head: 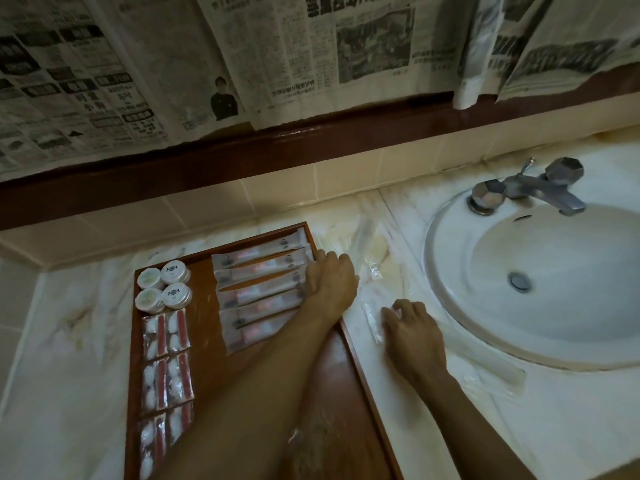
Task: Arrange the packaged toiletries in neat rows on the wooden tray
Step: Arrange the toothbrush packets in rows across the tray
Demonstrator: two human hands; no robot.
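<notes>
A wooden tray (349, 368) lies on the marble counter left of the sink. On it, several long packets (259, 289) lie in a stacked row at the upper right. Several round white tubs (163, 285) sit at the upper left, and below them small clear packets with red strips (166, 362) run in two columns. My left hand (329, 282) rests with fingers down on the right ends of the long packets at the tray's right rim. My right hand (410, 332) lies on the counter, its fingertips curled on a clear packet (372, 322).
A white sink (540, 282) with a metal tap (530, 188) fills the right. More clear packets (367, 237) lie on the counter between tray and sink, and one (491, 372) by the basin's front rim. Newspaper sheets (138, 64) hang over a dark wooden ledge behind.
</notes>
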